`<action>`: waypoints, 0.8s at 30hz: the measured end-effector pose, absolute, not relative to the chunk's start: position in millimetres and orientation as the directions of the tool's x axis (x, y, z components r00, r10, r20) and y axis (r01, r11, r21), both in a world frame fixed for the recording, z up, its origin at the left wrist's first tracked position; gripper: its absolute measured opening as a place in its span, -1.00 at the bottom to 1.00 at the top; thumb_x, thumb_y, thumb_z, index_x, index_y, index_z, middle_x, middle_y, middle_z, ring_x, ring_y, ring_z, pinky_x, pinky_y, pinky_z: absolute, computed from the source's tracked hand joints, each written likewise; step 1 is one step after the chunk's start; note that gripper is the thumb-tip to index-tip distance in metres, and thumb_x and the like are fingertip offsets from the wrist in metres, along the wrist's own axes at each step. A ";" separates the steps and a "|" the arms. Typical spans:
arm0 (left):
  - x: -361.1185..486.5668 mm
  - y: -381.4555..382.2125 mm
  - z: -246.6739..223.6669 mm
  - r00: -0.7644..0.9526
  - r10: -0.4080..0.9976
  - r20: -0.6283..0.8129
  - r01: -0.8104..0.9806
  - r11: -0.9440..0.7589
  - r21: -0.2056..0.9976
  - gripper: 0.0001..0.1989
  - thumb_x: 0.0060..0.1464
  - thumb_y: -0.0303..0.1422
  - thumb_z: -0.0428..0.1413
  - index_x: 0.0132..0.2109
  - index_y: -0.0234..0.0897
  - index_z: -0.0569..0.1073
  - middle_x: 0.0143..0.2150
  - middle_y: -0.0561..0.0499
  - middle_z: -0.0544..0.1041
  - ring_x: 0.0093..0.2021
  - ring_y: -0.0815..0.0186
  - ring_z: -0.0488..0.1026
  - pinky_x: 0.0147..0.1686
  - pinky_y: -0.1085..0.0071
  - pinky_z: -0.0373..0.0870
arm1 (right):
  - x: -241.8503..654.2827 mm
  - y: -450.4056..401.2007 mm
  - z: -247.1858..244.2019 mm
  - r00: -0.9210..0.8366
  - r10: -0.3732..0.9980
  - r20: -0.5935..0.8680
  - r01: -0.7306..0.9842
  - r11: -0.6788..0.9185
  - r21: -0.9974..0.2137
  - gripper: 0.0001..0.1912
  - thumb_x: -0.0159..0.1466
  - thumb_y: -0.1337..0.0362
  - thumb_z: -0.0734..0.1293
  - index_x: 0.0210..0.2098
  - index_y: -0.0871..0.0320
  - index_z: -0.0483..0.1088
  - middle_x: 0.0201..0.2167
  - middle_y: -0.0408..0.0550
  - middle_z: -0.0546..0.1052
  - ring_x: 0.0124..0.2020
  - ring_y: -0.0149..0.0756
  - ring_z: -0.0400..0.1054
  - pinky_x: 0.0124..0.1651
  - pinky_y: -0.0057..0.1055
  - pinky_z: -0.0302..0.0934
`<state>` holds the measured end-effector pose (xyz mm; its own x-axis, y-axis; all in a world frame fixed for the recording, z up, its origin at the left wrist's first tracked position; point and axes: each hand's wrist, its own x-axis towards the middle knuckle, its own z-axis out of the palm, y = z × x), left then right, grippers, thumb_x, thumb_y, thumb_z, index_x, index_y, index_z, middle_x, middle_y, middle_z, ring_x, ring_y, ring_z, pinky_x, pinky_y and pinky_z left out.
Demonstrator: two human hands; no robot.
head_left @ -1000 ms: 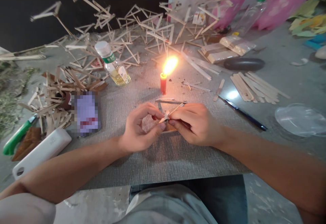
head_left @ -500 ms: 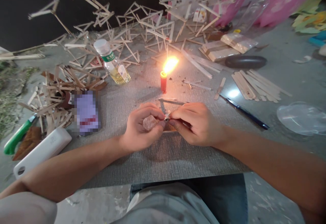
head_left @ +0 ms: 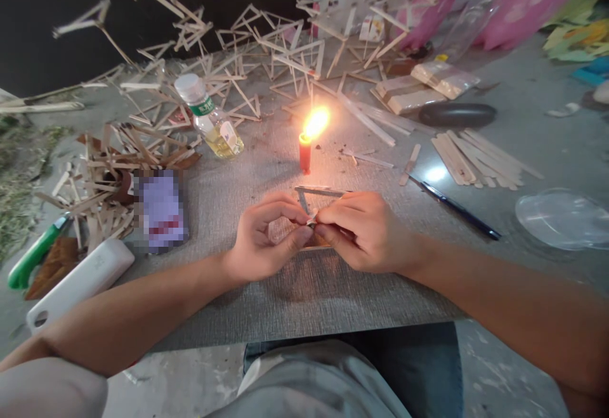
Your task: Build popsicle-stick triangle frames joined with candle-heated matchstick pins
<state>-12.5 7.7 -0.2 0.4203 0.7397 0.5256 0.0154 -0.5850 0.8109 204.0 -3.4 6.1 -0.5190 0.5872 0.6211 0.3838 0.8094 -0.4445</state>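
Observation:
My left hand (head_left: 270,237) and my right hand (head_left: 364,231) meet just in front of a lit red candle (head_left: 305,153). Thumb and forefinger of each hand are pinched at a joint of a frame of thin wooden sticks (head_left: 324,191). A small pale piece shows between the fingertips, too small to make out. Part of the frame lies hidden under my hands. The candle's flame leans to the right.
A bottle of yellow liquid (head_left: 219,132), a purple phone (head_left: 162,209) and a white power bank (head_left: 83,281) are on the left. Loose sticks (head_left: 476,161), a dark pen (head_left: 459,212) and a clear lid (head_left: 564,218) lie right. Stick structures (head_left: 285,56) stand behind.
Both hands keep almost the same pose at the stick joint. The flame has changed shape slightly, and the whole view has shifted a little.

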 end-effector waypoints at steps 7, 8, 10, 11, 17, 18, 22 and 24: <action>-15.9 9.6 -2.7 0.454 0.685 0.570 -0.005 -0.638 0.770 -0.90 0.22 -0.43 0.28 -0.10 -0.24 0.63 -0.24 -0.11 0.63 -0.23 0.25 0.55 -0.22 0.27 0.53 | 203.8 -4.3 5.8 -0.513 0.588 0.625 0.400 0.808 -0.432 -0.86 0.41 0.35 0.29 -0.31 0.15 0.39 -0.55 -0.23 0.43 -0.54 -0.44 0.25 -0.38 -0.41 0.15; -16.1 9.7 -3.1 0.454 0.687 0.567 0.000 -0.636 0.772 -0.89 0.22 -0.43 0.28 -0.10 -0.24 0.63 -0.24 -0.11 0.62 -0.23 0.25 0.55 -0.22 0.27 0.53 | 204.0 -4.1 5.9 -0.512 0.590 0.624 0.402 0.807 -0.433 -0.86 0.41 0.35 0.28 -0.32 0.14 0.39 -0.56 -0.24 0.42 -0.54 -0.44 0.25 -0.39 -0.41 0.14; -16.4 9.3 -3.7 0.449 0.696 0.560 0.007 -0.630 0.777 -0.89 0.22 -0.44 0.28 -0.10 -0.23 0.63 -0.24 -0.10 0.61 -0.23 0.25 0.54 -0.21 0.27 0.52 | 204.4 -3.5 6.4 -0.512 0.593 0.621 0.403 0.805 -0.436 -0.85 0.41 0.34 0.28 -0.32 0.14 0.39 -0.58 -0.24 0.40 -0.55 -0.44 0.24 -0.40 -0.42 0.13; -16.5 8.9 -3.8 0.448 0.698 0.559 0.007 -0.628 0.778 -0.89 0.21 -0.45 0.27 -0.10 -0.24 0.63 -0.24 -0.10 0.61 -0.22 0.25 0.54 -0.21 0.27 0.52 | 204.6 -3.2 6.7 -0.515 0.592 0.620 0.402 0.806 -0.436 -0.85 0.41 0.34 0.27 -0.32 0.14 0.38 -0.57 -0.24 0.39 -0.55 -0.44 0.23 -0.41 -0.42 0.12; -15.9 4.0 2.4 0.360 0.718 0.596 0.033 -0.648 0.761 -0.94 0.24 -0.44 0.19 -0.19 -0.25 0.58 -0.31 -0.07 0.56 -0.30 0.26 0.50 -0.28 0.27 0.46 | 204.9 -2.1 7.5 -0.520 0.585 0.622 0.386 0.811 -0.440 -0.85 0.42 0.35 0.26 -0.31 0.14 0.38 -0.58 -0.25 0.38 -0.57 -0.46 0.18 -0.42 -0.44 0.10; -15.6 3.3 3.8 0.342 0.721 0.603 0.046 -0.654 0.755 -0.92 0.25 -0.44 0.17 -0.23 -0.25 0.56 -0.35 -0.04 0.54 -0.34 0.28 0.48 -0.31 0.29 0.44 | 204.9 -2.1 7.5 -0.517 0.587 0.624 0.388 0.810 -0.440 -0.85 0.42 0.35 0.27 -0.31 0.14 0.38 -0.58 -0.25 0.38 -0.57 -0.46 0.18 -0.43 -0.44 0.09; -14.6 2.3 4.1 0.297 0.741 0.602 0.086 -0.649 0.756 -0.87 0.27 -0.45 0.14 -0.29 -0.25 0.51 -0.39 0.01 0.50 -0.38 0.33 0.43 -0.35 0.34 0.38 | 205.3 -2.1 7.7 -0.508 0.585 0.632 0.398 0.810 -0.431 -0.85 0.41 0.35 0.27 -0.32 0.14 0.38 -0.58 -0.25 0.37 -0.56 -0.45 0.19 -0.42 -0.44 0.10; -14.4 2.6 1.6 0.271 0.764 0.586 0.110 -0.629 0.769 -0.84 0.30 -0.45 0.10 -0.29 -0.25 0.50 -0.38 0.02 0.50 -0.36 0.34 0.42 -0.33 0.35 0.36 | 205.4 -1.9 7.8 -0.505 0.585 0.635 0.399 0.810 -0.429 -0.85 0.41 0.35 0.28 -0.32 0.15 0.38 -0.58 -0.25 0.36 -0.56 -0.46 0.18 -0.42 -0.43 0.11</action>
